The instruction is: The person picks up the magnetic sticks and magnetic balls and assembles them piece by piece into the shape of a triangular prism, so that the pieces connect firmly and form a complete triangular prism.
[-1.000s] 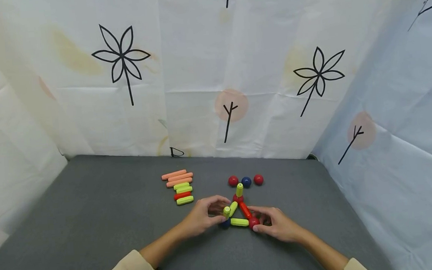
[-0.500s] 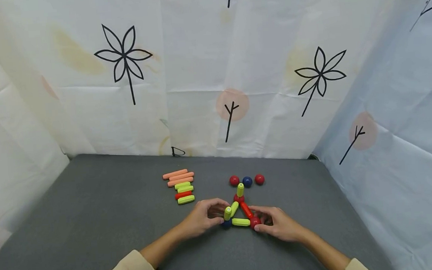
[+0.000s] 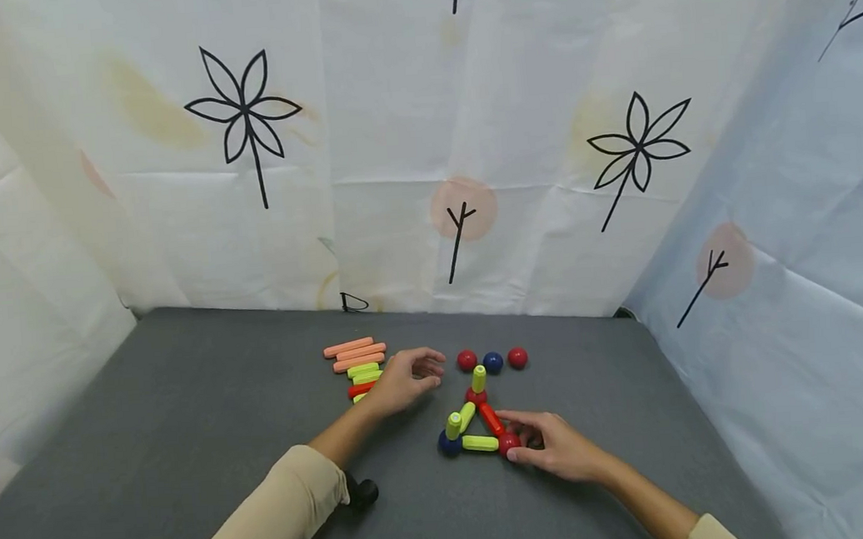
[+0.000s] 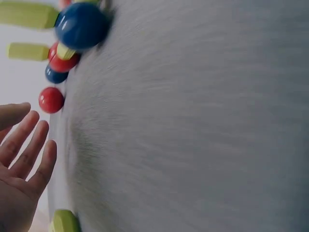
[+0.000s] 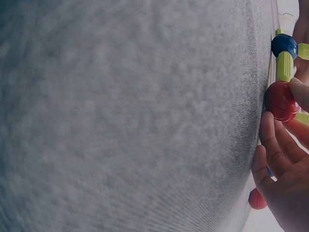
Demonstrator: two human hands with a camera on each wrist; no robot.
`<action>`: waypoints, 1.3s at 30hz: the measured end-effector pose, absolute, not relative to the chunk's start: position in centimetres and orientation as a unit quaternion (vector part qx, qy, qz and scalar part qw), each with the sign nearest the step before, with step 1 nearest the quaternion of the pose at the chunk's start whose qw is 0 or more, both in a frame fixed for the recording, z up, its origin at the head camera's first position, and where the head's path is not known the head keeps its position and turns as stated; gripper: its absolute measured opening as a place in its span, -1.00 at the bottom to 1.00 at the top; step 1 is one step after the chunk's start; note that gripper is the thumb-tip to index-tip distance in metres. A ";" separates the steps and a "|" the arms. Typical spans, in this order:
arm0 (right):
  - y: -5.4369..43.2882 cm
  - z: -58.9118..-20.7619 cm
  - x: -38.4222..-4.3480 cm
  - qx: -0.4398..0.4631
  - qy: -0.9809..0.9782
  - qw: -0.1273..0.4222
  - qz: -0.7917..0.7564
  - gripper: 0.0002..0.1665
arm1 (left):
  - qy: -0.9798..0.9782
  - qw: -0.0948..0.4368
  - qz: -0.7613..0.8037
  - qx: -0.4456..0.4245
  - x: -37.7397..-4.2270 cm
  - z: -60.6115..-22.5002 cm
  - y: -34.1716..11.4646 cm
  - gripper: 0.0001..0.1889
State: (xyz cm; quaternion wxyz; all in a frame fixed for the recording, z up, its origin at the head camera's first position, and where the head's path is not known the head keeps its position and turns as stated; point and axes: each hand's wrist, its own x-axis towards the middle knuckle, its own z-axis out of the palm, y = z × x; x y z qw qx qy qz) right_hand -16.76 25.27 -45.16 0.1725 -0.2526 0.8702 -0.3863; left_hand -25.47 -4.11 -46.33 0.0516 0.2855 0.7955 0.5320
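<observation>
- Triangular frame [image 3: 480, 443] of plastic-looking balls and rods: flat on the grey fabric-like tabletop [image 3: 188, 445], two yellow-green upright rods [image 3: 453, 425] at its left and far corners.
- Right hand [image 3: 552, 445]: thumb and fingers curled about the glossy red corner ball [image 3: 509, 444], presumably steadying the frame.
- Left hand [image 3: 409, 380]: fingers loosely spread, holding nothing, between loose rods and balls.
- Orange, yellow-green and red loose rods [image 3: 359, 363]; three round loose balls [image 3: 493, 363], red-blue-red: grouped apart, likely sorted by kind.

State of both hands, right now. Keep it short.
Left hand: open, holding nothing.
Right hand: holding the red ball at the right end of the nearest yellow-green stick.
</observation>
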 end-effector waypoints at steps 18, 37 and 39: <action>25.4 -45.2 -16.9 -0.254 0.867 0.173 -0.393 -0.37 | 0.847 0.030 0.443 0.293 -29.5 -46.9 0.9 -0.61; 25.4 -45.1 -16.9 -0.266 0.867 0.165 -0.387 -0.37 | 0.772 0.060 0.566 0.283 -26.2 -43.0 -2.4 -0.51; 25.4 -45.1 -16.8 -0.267 0.868 0.163 -0.385 -0.37 | 0.756 0.080 0.574 0.306 -25.5 -42.3 -3.2 -0.49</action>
